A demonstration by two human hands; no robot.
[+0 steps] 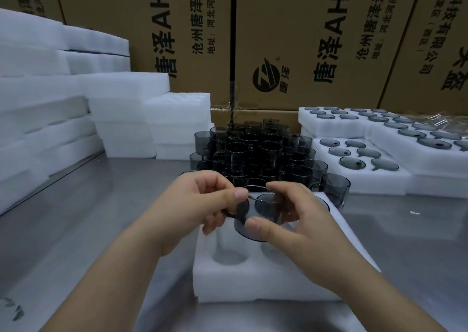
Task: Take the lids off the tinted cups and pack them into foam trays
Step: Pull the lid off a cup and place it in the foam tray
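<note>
Right now the tinted cup (266,206) hangs tilted between your hands, just above the foam tray (253,281), whose empty pockets lie straight below it. Your right hand (301,220) curls round the cup's body, thumb on the near edge, fingers over the far rim. Your left hand (202,200) pinches a dark piece at the cup's left side, probably the lid (242,208), so the pull likely goes leftward. The pile of cups (255,152) stands behind on the tabletop (101,217).
</note>
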